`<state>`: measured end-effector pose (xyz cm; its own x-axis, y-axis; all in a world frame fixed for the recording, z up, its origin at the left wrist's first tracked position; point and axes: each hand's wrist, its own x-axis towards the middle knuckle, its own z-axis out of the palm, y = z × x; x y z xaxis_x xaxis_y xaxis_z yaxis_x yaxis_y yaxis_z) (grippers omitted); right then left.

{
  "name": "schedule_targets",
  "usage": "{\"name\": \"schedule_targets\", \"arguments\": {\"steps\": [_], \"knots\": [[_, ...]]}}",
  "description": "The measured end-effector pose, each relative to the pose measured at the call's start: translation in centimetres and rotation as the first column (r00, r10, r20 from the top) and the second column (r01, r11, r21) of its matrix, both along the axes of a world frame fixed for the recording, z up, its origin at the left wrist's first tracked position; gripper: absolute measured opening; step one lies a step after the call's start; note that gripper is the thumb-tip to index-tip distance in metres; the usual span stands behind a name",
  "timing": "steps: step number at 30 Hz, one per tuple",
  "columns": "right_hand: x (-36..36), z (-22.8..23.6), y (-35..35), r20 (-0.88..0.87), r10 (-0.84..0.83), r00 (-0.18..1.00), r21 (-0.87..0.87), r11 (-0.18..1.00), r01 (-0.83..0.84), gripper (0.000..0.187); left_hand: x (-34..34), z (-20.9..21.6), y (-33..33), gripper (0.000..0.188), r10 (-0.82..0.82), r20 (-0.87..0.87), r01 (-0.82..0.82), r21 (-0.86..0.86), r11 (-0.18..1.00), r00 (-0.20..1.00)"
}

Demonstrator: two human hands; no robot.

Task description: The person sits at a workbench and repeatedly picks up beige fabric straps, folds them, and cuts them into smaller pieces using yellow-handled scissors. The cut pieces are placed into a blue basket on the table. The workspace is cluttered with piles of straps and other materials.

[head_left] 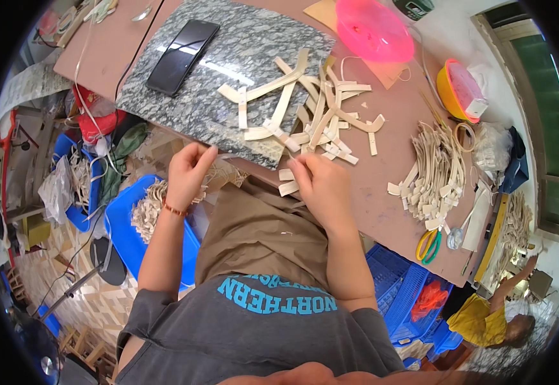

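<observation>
My left hand (188, 173) is raised at the near edge of the grey stone slab (228, 70), its fingertips pinched on a thin pale strip. My right hand (321, 183) is beside it at the table edge, fingers closed on the other end of the same thin strip piece, next to a small pale strip piece (287, 187). A loose pile of pale flat strips taped at their ends (311, 109) lies just beyond both hands, partly on the slab and partly on the brown table (388, 192).
A black phone (182, 56) lies on the slab. A bundle of finished strips (430, 176) and green-handled scissors (427, 246) lie at the right. A pink lid (372, 29), an orange bowl (456, 90), blue crates (125, 224) and another person (491, 317) surround the table.
</observation>
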<state>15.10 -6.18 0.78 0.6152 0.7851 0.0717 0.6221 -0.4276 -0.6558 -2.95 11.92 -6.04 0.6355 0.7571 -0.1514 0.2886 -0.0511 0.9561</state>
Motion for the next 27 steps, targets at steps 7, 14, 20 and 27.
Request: {"name": "schedule_targets", "arguments": {"steps": [7, 14, 20, 27], "knots": [[4.5, 0.4, -5.2, -0.056, -0.227, 0.972, -0.009, 0.974, 0.227, 0.014, 0.8, 5.0, -2.9, 0.008, 0.126, 0.175, -0.208, 0.623, 0.754, 0.977], [10.7, -2.6, -3.1, 0.381, -0.346, 0.857, 0.06, 0.935, 0.351, 0.017, 9.4, 10.1, -5.2, 0.013, -0.415, 0.124, 0.245, 0.645, 0.724, 0.901], [13.0, -2.9, -3.8, 0.363, -0.22, 0.906, -0.05, 0.966, 0.254, 0.026, 18.7, 6.3, -4.3, 0.022, -0.568, -0.274, 0.529, 0.774, 0.349, 0.776], [12.4, -2.0, -6.4, 0.21, -0.355, 0.911, -0.158, 0.907, 0.39, 0.03, 19.3, 6.9, -1.7, 0.028, -0.828, -0.341, 0.79, 0.585, 0.184, 0.446]]}}
